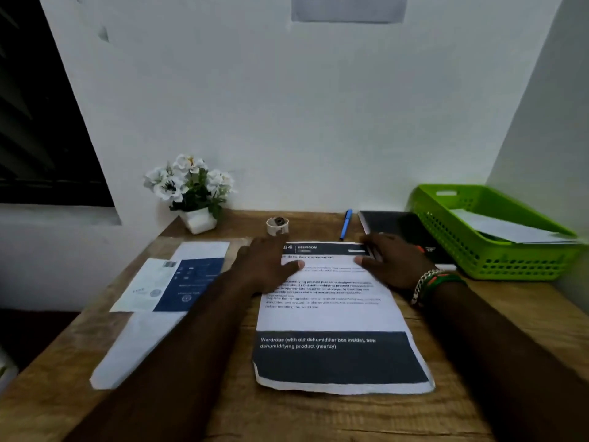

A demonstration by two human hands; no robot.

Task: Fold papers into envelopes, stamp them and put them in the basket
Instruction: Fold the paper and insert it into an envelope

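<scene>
Your left hand (267, 266) and right hand (387, 261) lie flat, fingers spread, on the far end of the printed sheet (334, 317) on the counter (318, 416); uneven pressure risks a skewed fold.

Brown wooden counter (318, 416): visible grain, matt, rough-sawn look. White printed paper sheet with dark bands (334, 320): matt, near edge slightly ragged. Bright green perforated plastic basket (478, 250): smooth, faint sheen. Blue plastic pen (345, 224): glossy. Black flat notebook (398, 224): smooth cover with a soft sheen. White square plant pot (199, 221): smooth, glazed look. White painted wall (287, 106): matt.
</scene>
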